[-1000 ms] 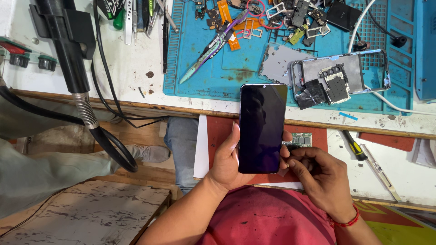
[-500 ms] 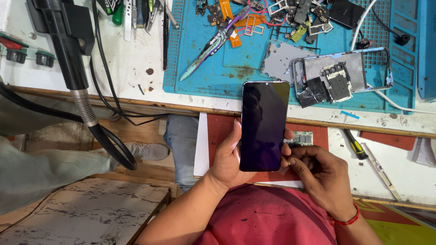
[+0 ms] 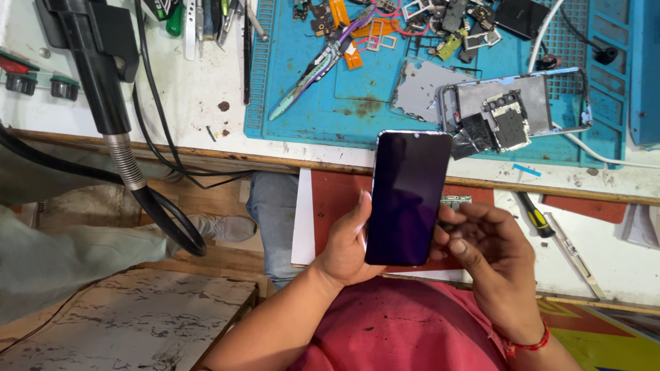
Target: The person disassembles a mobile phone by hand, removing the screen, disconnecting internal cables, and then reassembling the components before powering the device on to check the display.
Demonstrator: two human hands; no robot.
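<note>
Head view, and I'm cradling the phone in my left hand, fingers curled up behind it and my thumb lying along its left edge, so it's gripped, not spread. The dark screen is facing me, tilted a little, its top end hanging over the bench edge just below the blue mat.

My right hand is working at the phone's right edge, low down. The fingers are bunched together and curled in; I'm seemingly pinching something small and thin there, but I can't tell what it is, since my own knuckles are hiding it.

Doing this well, I reckon, means keeping the left hand steady as a vice without squeezing the glass, and letting only the right fingertips move. Pressure should be going along the seam, not into the screen.

A small green board is peeking out just beside the phone's right edge, above my right fingers, so I'm minding not to knock it off.

Up on the mat, the opened phone frame is lying well apart from my hands, with a grey plate beside it and tweezers to the left. A screwdriver is lying near my right hand on the white benchtop. The black hose is hanging off to my left, clear of the work.
</note>
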